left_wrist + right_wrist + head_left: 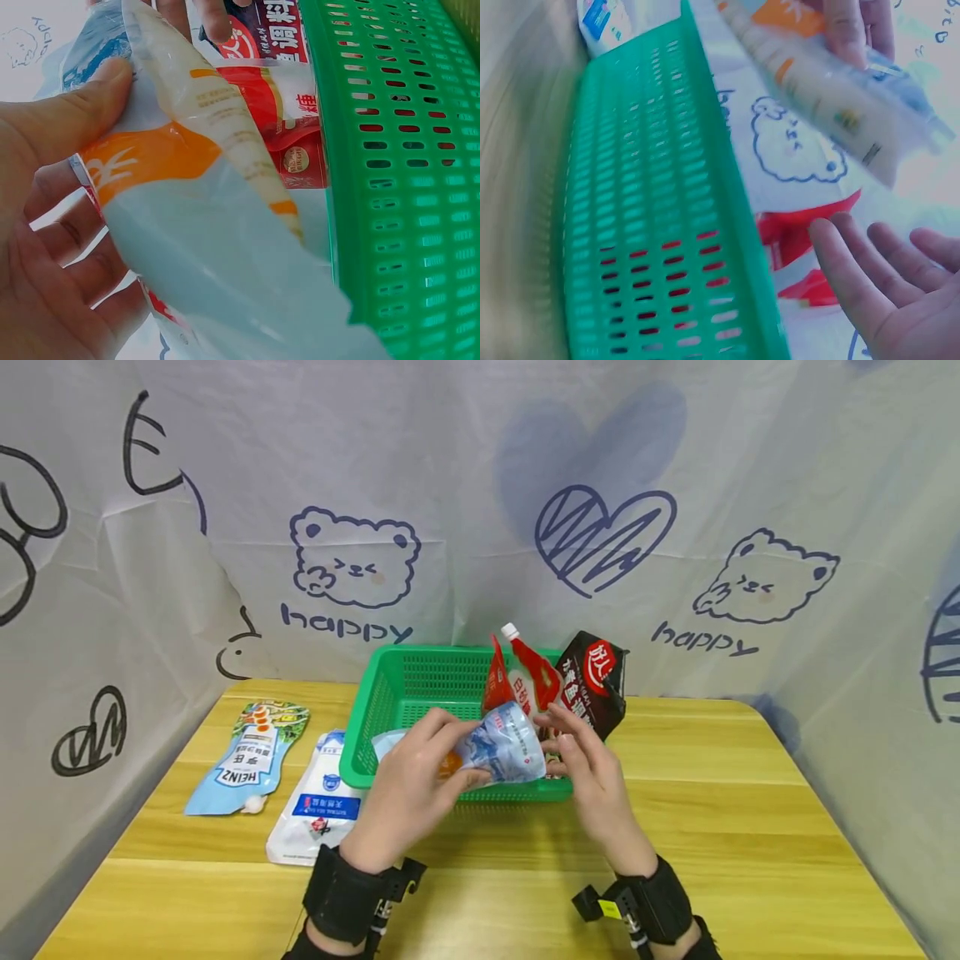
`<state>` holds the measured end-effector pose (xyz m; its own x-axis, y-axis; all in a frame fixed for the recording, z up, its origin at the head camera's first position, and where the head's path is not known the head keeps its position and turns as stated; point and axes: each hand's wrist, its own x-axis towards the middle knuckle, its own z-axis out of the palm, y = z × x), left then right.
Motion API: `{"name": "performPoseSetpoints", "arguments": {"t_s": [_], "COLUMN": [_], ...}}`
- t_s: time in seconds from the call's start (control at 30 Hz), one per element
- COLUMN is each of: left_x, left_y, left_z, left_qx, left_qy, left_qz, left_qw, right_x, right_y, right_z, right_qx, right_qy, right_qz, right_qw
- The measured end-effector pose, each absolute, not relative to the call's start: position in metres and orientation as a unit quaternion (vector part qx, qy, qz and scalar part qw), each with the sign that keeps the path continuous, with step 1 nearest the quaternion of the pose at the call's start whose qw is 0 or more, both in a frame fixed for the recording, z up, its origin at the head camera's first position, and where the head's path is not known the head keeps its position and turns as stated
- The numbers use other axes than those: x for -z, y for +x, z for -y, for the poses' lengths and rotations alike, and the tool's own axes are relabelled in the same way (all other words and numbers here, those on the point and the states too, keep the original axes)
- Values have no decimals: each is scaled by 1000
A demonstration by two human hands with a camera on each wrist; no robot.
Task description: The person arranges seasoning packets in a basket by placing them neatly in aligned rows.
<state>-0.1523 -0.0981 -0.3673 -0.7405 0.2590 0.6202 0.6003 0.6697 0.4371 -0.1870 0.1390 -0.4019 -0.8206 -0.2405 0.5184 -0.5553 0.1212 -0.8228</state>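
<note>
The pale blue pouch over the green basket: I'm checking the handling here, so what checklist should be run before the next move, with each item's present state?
1. Left hand grips the pale blue pouch: ok.
2. Right hand off the pouch, fingers relaxed: ok.
3. Pouch over the green basket front rim: ok.
4. Free space in the basket's left part: ok.
5. Red spouted pouch and dark packet standing steady at the right end: cannot tell.
</note>
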Motion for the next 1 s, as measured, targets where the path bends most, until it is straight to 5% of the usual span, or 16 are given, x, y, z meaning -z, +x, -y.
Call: {"name": "performPoseSetpoints", "arguments": {"t_s": [0.2,0.6,1.0], "left_x": [368,369,370], "left_y": [-152,-152,-153], "left_z": [95,92,92], "left_qx": [313,298,309], "left_qy": [-261,-288,-298], "left_qz": [876,878,870], "left_qw": [258,239,243], "right_x": [395,390,398], "right_y": [-180,-180,-178], "right_z": [-137,-135,-132], "right_qx": [-616,-601,-631], "right_qy": [272,277,264], "right_qz": [736,748,719], "right_qw": [75,50,118]}}
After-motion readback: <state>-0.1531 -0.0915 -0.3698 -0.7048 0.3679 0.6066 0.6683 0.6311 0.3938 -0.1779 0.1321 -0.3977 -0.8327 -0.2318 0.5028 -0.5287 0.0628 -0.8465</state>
